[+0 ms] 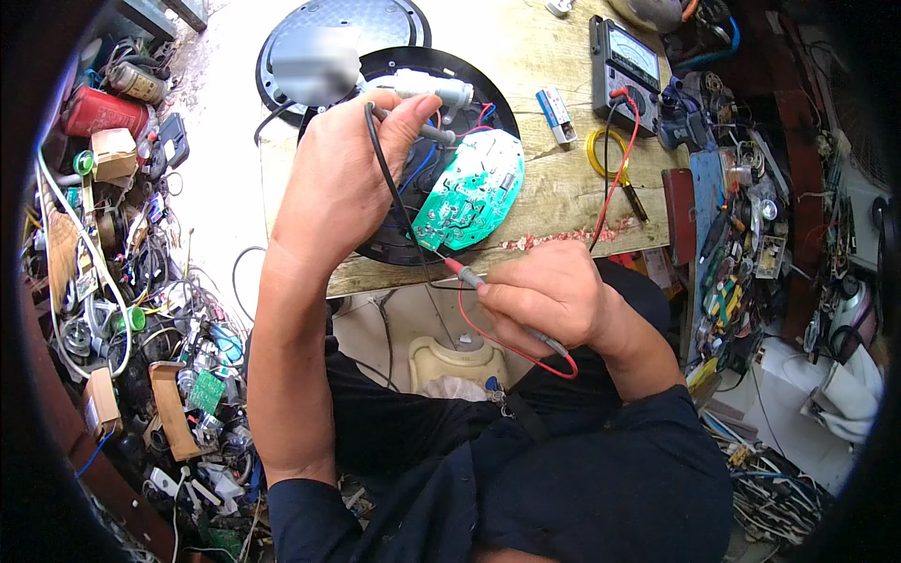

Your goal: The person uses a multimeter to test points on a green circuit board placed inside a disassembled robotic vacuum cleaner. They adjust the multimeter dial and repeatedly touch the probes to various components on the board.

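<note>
A green circuit board (479,188) with a curved edge leans out of a round black housing (504,108), wires still running to it. My right hand (547,293) pinches a red-and-grey test probe (466,273), its tip at the board's lower edge; whether it touches cannot be made out. Above the board, my left hand (340,167) is closed on a grey test probe (437,134) with a black lead, which hangs across the wrist side. A whitish cylindrical part (427,86) sits in the housing just beyond my left fingers.
An analog multimeter (627,70) stands at the table's far right, with red and black leads plugged in. Near it lie a small boxed battery (556,116) and a yellow wire coil (601,155). A round dark cover (394,26) lies behind the housing. Piled parts flank both sides.
</note>
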Action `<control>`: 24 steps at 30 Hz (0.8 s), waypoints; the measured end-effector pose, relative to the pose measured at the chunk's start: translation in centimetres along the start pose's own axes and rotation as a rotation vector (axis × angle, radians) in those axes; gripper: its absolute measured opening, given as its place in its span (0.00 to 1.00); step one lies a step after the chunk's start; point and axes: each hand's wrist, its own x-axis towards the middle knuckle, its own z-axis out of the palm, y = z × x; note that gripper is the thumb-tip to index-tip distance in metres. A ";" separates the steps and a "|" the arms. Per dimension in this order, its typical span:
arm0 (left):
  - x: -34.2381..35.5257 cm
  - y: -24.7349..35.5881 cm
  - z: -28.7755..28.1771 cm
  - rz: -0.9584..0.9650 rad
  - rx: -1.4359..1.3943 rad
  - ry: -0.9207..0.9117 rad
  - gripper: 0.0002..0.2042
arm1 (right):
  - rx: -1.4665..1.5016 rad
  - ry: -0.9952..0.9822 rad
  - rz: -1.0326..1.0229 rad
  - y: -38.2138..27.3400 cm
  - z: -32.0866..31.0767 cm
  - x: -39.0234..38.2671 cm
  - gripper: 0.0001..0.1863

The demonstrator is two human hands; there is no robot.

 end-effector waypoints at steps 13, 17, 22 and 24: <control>-0.1 0.3 -0.1 -0.020 0.019 0.001 0.16 | -0.041 0.014 0.002 -0.2 0.1 -0.1 0.20; -0.1 0.2 -0.2 -0.041 -0.045 -0.034 0.15 | -0.039 -0.016 0.007 -0.2 -0.1 -0.3 0.20; 0.1 -0.7 -0.5 0.027 -0.075 -0.048 0.14 | -0.023 -0.020 -0.001 -0.3 -0.1 0.2 0.19; 0.3 -0.7 -0.6 0.046 -0.020 -0.069 0.15 | -0.023 -0.047 0.007 -0.4 -0.4 0.2 0.19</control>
